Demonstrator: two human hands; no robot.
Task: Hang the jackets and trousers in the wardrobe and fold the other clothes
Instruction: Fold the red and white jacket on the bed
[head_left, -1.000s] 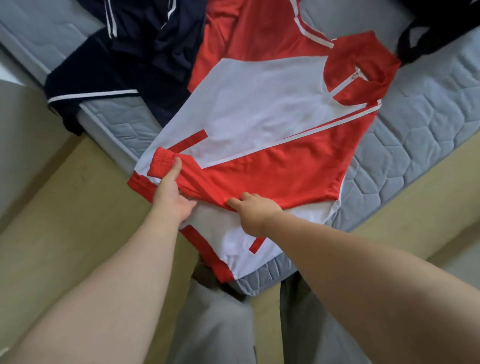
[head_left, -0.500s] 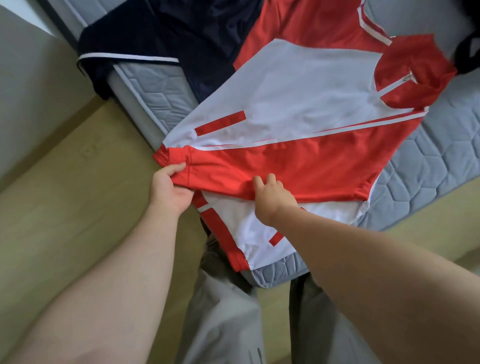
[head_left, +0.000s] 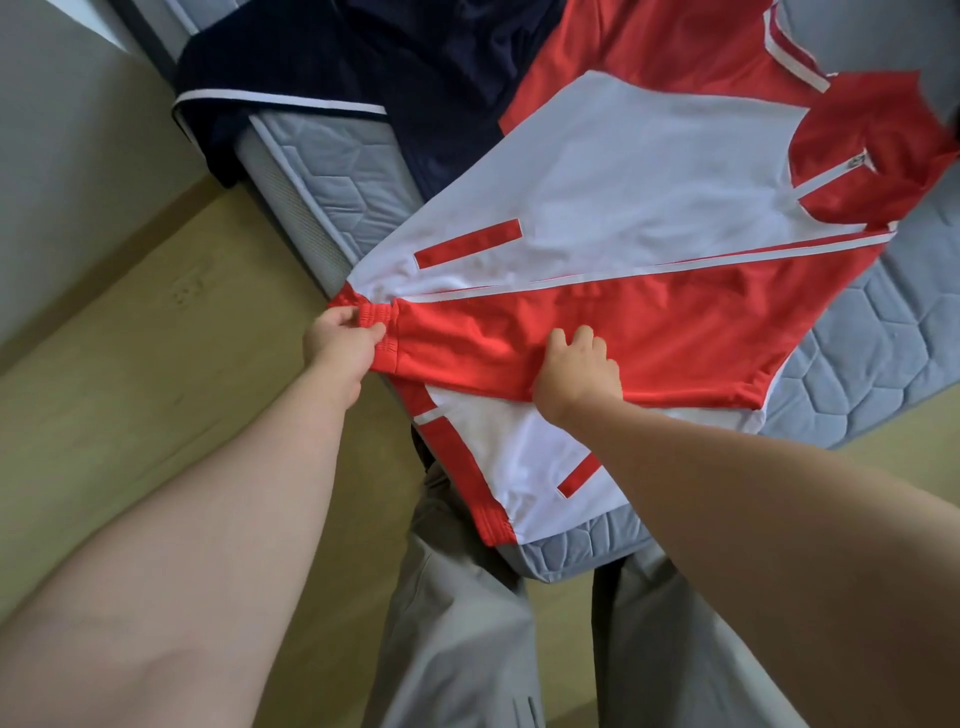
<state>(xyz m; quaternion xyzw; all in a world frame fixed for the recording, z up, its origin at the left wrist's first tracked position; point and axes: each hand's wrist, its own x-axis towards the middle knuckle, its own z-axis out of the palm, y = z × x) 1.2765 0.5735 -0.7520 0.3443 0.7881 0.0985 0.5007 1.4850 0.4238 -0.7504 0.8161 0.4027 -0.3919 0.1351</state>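
Your left hand (head_left: 340, 340) pinches the gathered red cuff (head_left: 376, 314), your right hand (head_left: 576, 374) curls into the sleeve of the red-and-white zip-up track jacket (head_left: 623, 171) spread across the grey quilted mattress (head_left: 857, 332)'s near corner: light, limp, probably slippery, so grip seams.

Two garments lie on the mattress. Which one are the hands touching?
The red-and-white jacket: left hand pinches its cuff, right hand rests on its sleeve. The navy garment lies untouched.

Navy garment (head_left: 447, 88) partly off-frame @ top.
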